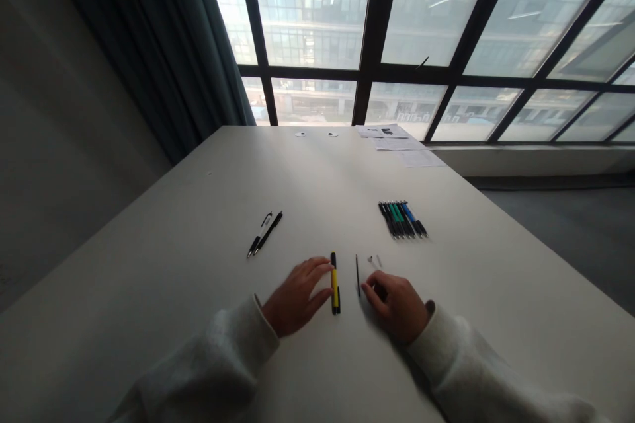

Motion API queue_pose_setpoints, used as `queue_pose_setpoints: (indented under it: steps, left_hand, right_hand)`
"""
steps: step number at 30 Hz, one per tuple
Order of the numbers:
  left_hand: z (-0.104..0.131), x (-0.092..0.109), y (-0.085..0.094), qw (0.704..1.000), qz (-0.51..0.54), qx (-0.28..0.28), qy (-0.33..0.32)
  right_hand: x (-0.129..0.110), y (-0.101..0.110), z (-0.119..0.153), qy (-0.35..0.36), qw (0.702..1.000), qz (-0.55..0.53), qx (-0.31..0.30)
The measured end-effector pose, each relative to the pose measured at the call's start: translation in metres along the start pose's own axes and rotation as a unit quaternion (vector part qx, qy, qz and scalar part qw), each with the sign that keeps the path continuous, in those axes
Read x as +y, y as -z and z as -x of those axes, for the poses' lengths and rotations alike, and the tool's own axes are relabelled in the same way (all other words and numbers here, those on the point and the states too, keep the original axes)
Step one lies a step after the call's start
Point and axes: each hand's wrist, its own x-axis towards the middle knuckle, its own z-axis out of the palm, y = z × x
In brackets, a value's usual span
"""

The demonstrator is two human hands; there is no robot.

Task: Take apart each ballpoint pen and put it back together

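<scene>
A: What is the left hand (297, 294) doing?
B: Its thumb and fingers are spreading apart, with the tips reaching the left side of the yellow pen (335, 287). They aren't wrapping around it; the pen is lying lengthwise on the white table (307, 192), between both hands.
A: And the right hand (394, 307)?
B: Its fingers are curling inward, just beside a thin dark stick (358, 275). I can't tell whether they are gripping anything.
A: What is lying beyond it?
B: A couple of small parts (370, 259) are lying just past the knuckles. Farther off, a row of pens (401, 219), black, green and blue, is sitting on the right, while two pens (268, 234) are lying side by side on the left.
</scene>
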Motion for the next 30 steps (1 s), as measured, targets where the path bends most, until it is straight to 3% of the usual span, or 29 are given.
queue_pose_setpoints:
  steps: [8,14,17,21,26,30]
  left_hand:
    - [-0.026,0.011,0.002,0.982,-0.061,0.057,0.167]
    - [-0.041,0.025,-0.009,0.977,-0.080,0.025,0.196]
    - [-0.041,0.025,-0.006,0.976,-0.067,0.025,0.206]
    - [-0.040,0.021,0.018,0.975,-0.016,0.051,0.215]
    - [-0.038,0.024,0.065,0.977,0.110,0.088,0.163]
    - [-0.033,0.040,0.100,0.946,0.267,0.140,0.121]
  right_hand:
    - [-0.010,-0.003,-0.009,-0.024,0.999,0.024,-0.004]
    - [-0.019,-0.003,-0.011,-0.016,0.994,0.101,-0.035]
    - [-0.023,-0.003,-0.011,-0.024,0.992,0.112,-0.058]
    - [-0.028,-0.005,-0.009,-0.034,0.989,0.119,-0.080]
    - [-0.035,-0.005,-0.006,-0.023,0.982,0.141,-0.125]
    - [-0.045,-0.001,-0.012,0.019,0.976,0.129,-0.172]
